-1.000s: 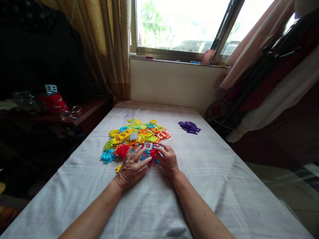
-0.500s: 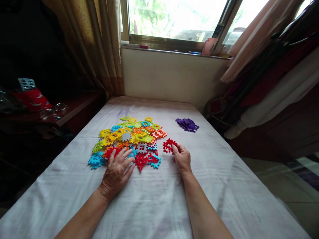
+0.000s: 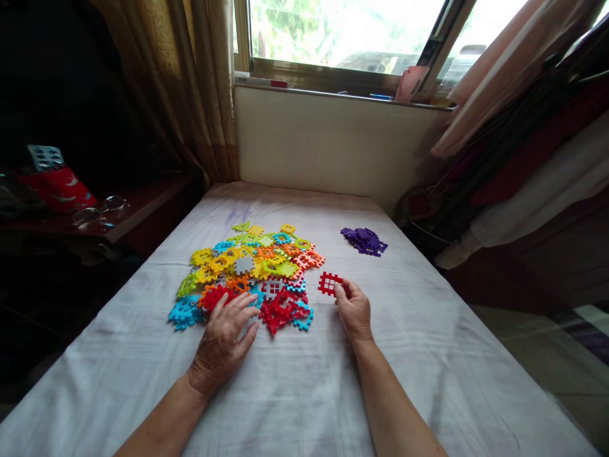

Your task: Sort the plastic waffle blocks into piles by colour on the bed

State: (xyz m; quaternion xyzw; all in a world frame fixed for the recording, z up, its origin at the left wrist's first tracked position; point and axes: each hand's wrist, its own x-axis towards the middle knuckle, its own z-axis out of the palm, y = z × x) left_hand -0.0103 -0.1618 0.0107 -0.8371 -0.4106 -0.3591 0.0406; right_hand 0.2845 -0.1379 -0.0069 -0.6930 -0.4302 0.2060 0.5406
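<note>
Fingers (image 3: 340, 296) of the right hand (image 3: 356, 314) pinch a red window piece (image 3: 327, 283), three o'clock of the pile (image 3: 245, 264); the left hand (image 3: 219, 343), fingers loosely spread at seven o'clock, could scatter pieces if dragged.

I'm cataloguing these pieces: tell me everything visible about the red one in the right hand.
The red toothed tile looks plastic, flat and roughly square, with notched edges and a cross-barred, window-like opening. The right hand pinches its right side, hiding part of it. Its face is turned toward the camera, right of the multicoloured pile and apart from it.
</note>
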